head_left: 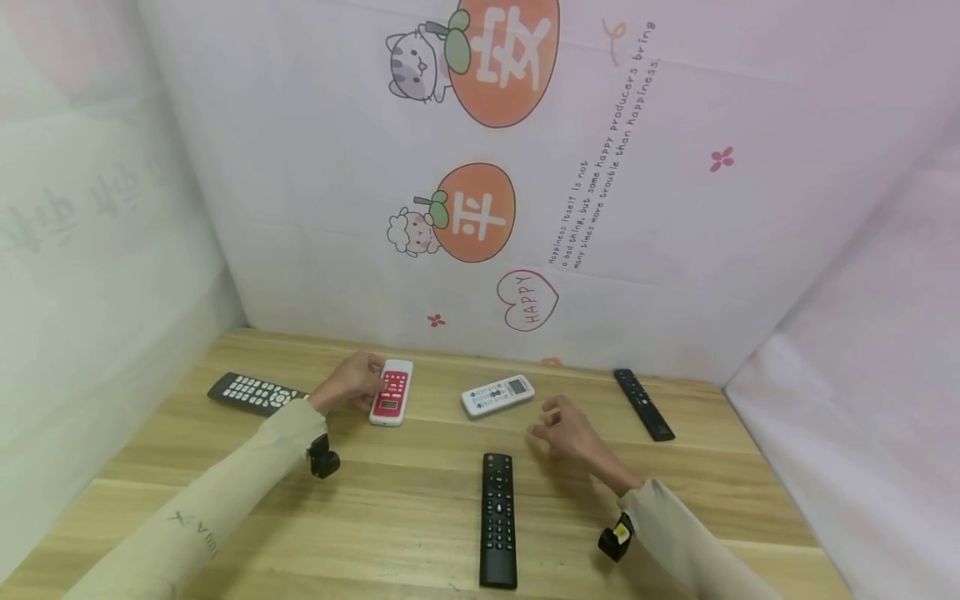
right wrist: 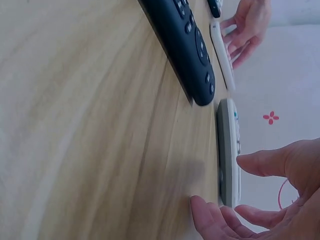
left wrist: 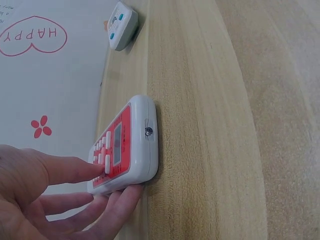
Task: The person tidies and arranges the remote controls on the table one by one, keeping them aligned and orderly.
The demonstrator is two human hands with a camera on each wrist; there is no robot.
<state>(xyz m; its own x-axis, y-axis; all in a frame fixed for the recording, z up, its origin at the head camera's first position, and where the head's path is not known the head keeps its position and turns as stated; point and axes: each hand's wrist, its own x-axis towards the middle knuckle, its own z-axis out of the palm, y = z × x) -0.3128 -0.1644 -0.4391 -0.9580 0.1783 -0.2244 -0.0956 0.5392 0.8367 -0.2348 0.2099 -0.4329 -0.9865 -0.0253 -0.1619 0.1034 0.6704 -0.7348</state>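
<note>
In the head view, my left hand [head_left: 352, 381] is at the left side of a white remote control with a red face [head_left: 390, 393]. The left wrist view shows the thumb on the buttons of this red-faced remote [left wrist: 125, 145] and the other fingers along its side, pinching it. My right hand [head_left: 568, 429] hovers over the table, fingers loosely bent and nothing held. Nearest to it is a white remote with a small grey screen [head_left: 498, 395]. From the right wrist, the thumb and fingers appear spread beside this white remote [right wrist: 228, 150]; contact cannot be told.
A black remote [head_left: 498, 521] lies at the front middle of the wooden table [head_left: 420, 500]. Another black remote [head_left: 643, 405] is at the far right. On the left, a dark remote with white buttons [head_left: 251, 393] is partly behind the left forearm. Printed white sheeting [head_left: 330, 208] encloses the back and sides.
</note>
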